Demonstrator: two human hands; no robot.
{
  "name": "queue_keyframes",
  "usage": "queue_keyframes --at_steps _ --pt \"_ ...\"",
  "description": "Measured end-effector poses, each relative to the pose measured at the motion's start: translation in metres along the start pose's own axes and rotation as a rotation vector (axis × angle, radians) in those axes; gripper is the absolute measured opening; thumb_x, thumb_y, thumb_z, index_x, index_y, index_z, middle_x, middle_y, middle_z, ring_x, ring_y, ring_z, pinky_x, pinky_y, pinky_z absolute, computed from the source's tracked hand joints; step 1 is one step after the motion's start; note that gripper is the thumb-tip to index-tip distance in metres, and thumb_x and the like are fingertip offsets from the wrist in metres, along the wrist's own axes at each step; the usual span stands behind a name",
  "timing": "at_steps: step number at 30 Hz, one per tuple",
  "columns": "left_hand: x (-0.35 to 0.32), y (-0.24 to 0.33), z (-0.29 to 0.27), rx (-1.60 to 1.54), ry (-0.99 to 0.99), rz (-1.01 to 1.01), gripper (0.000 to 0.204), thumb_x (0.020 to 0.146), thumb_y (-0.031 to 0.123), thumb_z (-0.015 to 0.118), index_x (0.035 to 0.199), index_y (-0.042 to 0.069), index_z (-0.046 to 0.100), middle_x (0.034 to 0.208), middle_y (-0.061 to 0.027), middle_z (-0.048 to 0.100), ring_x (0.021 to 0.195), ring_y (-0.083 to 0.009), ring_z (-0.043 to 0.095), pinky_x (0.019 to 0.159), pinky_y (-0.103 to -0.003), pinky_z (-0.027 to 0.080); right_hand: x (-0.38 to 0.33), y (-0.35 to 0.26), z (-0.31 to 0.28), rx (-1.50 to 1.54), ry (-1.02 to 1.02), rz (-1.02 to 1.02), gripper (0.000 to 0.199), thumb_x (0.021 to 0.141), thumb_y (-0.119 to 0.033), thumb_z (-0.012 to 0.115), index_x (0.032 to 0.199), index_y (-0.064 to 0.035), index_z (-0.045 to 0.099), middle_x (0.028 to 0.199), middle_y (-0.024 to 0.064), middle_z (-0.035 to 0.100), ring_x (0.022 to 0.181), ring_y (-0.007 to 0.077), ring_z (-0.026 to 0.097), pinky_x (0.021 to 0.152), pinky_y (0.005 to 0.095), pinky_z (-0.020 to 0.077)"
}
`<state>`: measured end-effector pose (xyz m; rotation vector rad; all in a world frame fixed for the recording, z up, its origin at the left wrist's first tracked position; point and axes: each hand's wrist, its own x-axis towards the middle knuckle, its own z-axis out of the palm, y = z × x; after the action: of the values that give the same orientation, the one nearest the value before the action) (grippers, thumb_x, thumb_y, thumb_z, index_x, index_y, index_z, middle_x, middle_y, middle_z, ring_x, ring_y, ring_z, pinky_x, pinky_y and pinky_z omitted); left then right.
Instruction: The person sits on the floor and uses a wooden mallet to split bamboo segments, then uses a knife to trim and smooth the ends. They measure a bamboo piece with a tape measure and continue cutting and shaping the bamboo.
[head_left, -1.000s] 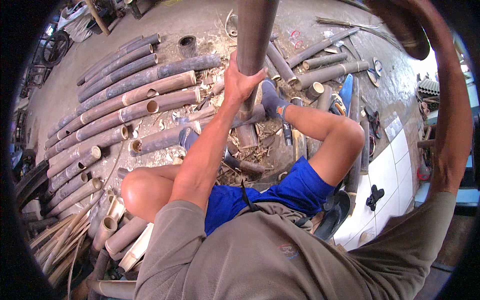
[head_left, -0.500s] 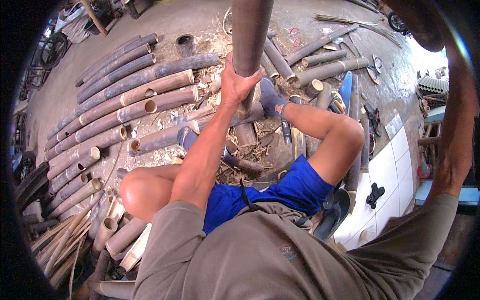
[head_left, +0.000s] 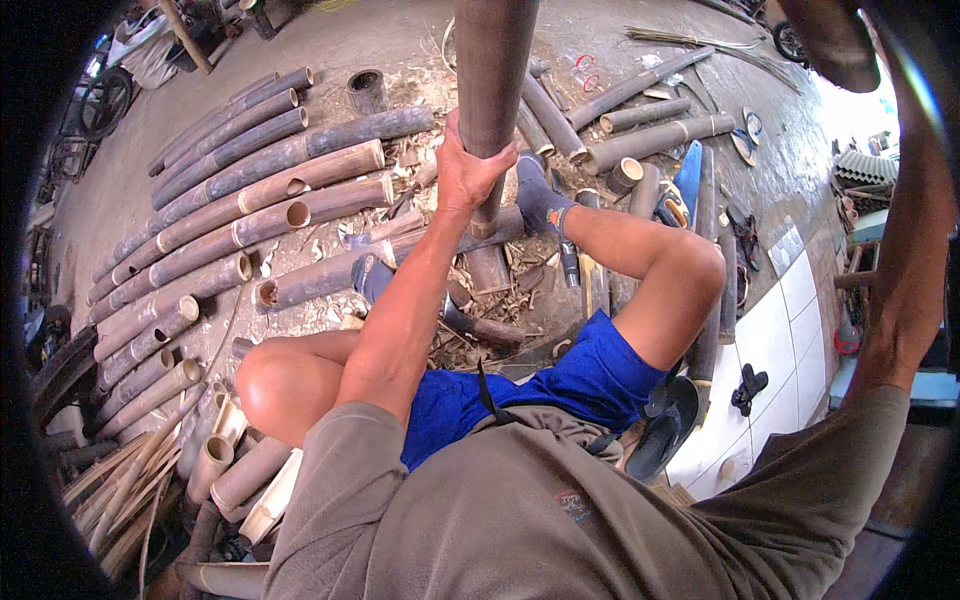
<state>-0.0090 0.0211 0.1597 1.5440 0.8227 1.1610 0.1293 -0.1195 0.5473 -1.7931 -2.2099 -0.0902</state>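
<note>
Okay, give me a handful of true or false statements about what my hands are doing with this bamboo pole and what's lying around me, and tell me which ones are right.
1. The left hand grips the upright bamboo pole. True.
2. The right hand is resting on the right knee. False: the right arm is raised up along the picture's right edge, and the hand itself cannot be made out.
3. A row of cut bamboo lengths lies on the ground to the person's left. True.
4. The person wears red shorts. False: the shorts are blue.
5. The pole lies flat on the ground. False: it stands on end, rising toward the camera.
</note>
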Motion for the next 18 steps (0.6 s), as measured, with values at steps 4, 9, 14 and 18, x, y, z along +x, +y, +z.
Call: queue_keyframes --at_steps 4,9,14,18 --pt "-0.001 -0.006 -0.002 -0.008 0.015 0.04 0.082 0.068 0.029 0.092 0.134 0.002 0.053 0.113 -0.0188 0.075 0.104 -0.0264 0.073 0.096 -0.04 0.056 0.004 0.001 0.002 0.0 -0.003 0.004 0.098 0.078 -0.047 0.08 0.156 -0.001 0.043 0.14 0.0254 0.062 0.122 0.0355 0.065 0.108 0.046 0.0505" --pt "-0.008 0.0 0.007 -0.032 -0.019 0.019 0.076 0.069 0.025 0.092 0.13 0.002 0.053 0.112 -0.0175 0.074 0.101 -0.0244 0.072 0.093 -0.04 0.056 -0.001 -0.001 -0.004 -0.041 -0.015 0.022 0.098 0.078 -0.049 0.08 0.156 -0.001 0.044 0.14 0.0257 0.062 0.121 0.0359 0.065 0.108 0.0466 0.051" --pt "-0.002 -0.015 -0.003 -0.06 0.023 0.037 0.075 0.069 0.025 0.093 0.129 0.004 0.053 0.11 -0.0167 0.074 0.098 -0.0243 0.072 0.091 -0.039 0.056 0.009 0.003 -0.011 -0.039 0.015 0.001 0.099 0.077 -0.05 0.08 0.155 -0.001 0.045 0.139 0.026 0.062 0.12 0.0364 0.066 0.108 0.0472 0.0515" --pt "-0.006 -0.007 0.003 -0.016 0.001 0.031 0.075 0.07 0.027 0.093 0.129 0.004 0.052 0.108 -0.0163 0.074 0.097 -0.0246 0.072 0.09 -0.039 0.057 0.011 -0.002 -0.011 -0.098 0.012 0.064 0.099 0.076 -0.051 0.079 0.155 -0.001 0.045 0.139 0.0263 0.062 0.119 0.0368 0.066 0.107 0.0477 0.0519"
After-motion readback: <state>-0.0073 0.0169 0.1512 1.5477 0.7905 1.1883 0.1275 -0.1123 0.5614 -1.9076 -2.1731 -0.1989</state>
